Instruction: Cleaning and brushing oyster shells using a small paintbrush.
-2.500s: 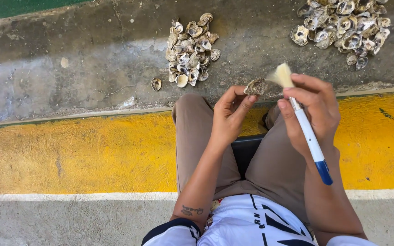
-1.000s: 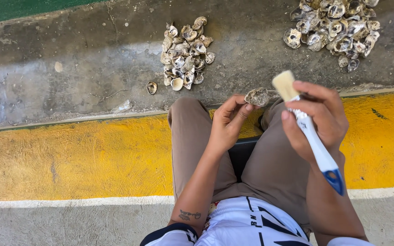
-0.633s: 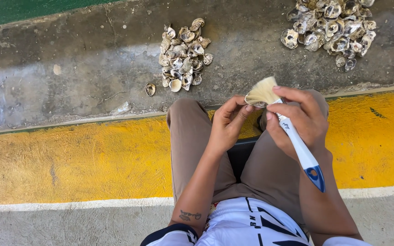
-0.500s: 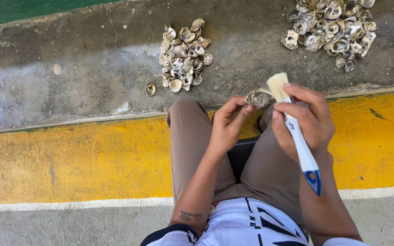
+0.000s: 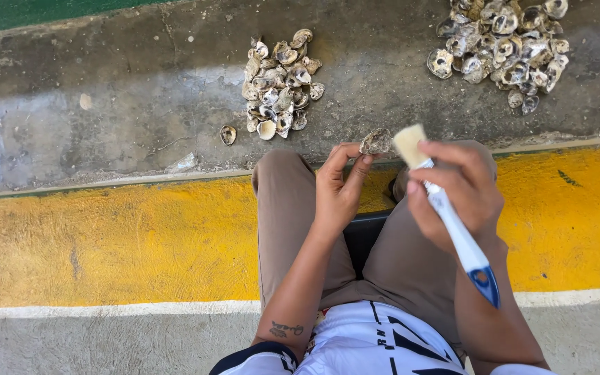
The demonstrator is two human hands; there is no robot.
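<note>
My left hand (image 5: 338, 184) pinches a small grey oyster shell (image 5: 376, 142) at its fingertips, above my knees. My right hand (image 5: 456, 191) grips a paintbrush (image 5: 453, 226) with a white handle, a blue end and pale bristles. The bristles sit just right of the shell, close to it. I am seated in tan trousers, looking down at a concrete ledge.
A pile of several shells (image 5: 278, 83) lies on the grey concrete ahead, with one loose shell (image 5: 228, 134) at its left. A larger shell heap (image 5: 505, 45) sits at the top right. A yellow painted band (image 5: 105, 243) runs across under my legs.
The brush has swept back and forth across the shell and now sits just right of it. My left hand has held the shell in nearly the same place.
</note>
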